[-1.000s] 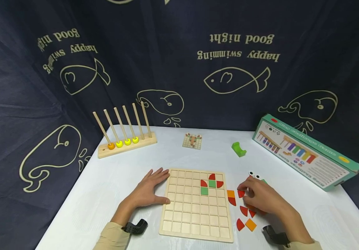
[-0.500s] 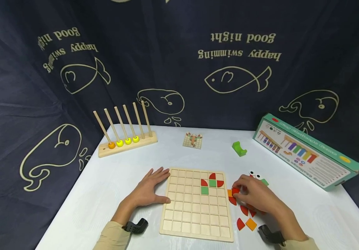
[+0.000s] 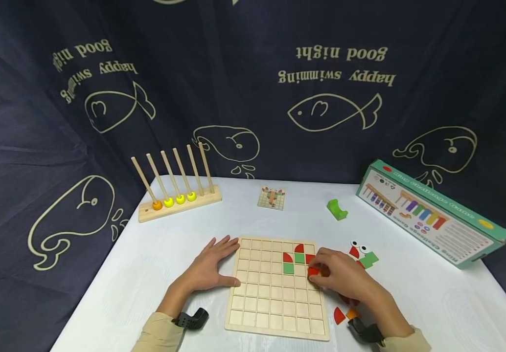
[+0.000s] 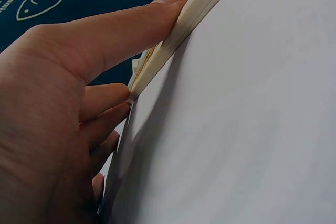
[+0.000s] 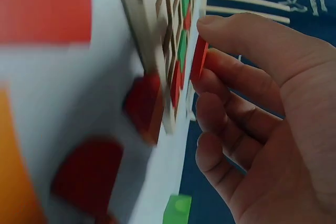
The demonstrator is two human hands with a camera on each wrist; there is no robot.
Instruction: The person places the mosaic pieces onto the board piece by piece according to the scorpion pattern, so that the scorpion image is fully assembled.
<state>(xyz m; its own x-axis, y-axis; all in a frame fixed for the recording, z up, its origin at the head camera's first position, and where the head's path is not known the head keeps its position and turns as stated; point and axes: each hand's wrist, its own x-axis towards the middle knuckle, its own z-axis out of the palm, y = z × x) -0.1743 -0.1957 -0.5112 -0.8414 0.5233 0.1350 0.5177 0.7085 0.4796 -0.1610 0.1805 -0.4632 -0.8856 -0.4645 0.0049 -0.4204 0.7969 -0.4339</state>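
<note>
My left hand (image 3: 211, 266) lies with spread fingers at the left edge of the wooden grid board (image 3: 262, 305); in the left wrist view the thumb and fingertips touch the board's edge (image 4: 176, 34). My right hand (image 3: 345, 274) pinches a red piece (image 3: 312, 273) over the board's right columns. The right wrist view shows that red piece (image 5: 199, 59) between thumb and fingers, just off the board's surface. Two green squares (image 3: 288, 268) and several red quarter-rounds (image 3: 299, 249) sit in the board's upper right cells.
Right of the board lie a red quarter-round (image 3: 339, 315), an orange square (image 3: 352, 314) and pieces with eyes (image 3: 359, 248). Behind stand a peg rack (image 3: 178, 208), a small pattern card (image 3: 271, 198), a green block (image 3: 336, 210) and a long box (image 3: 431, 215).
My right hand has moved left from the loose pieces, carrying the red piece from the table to above the board's right side. My left hand has stayed at the board's edge.
</note>
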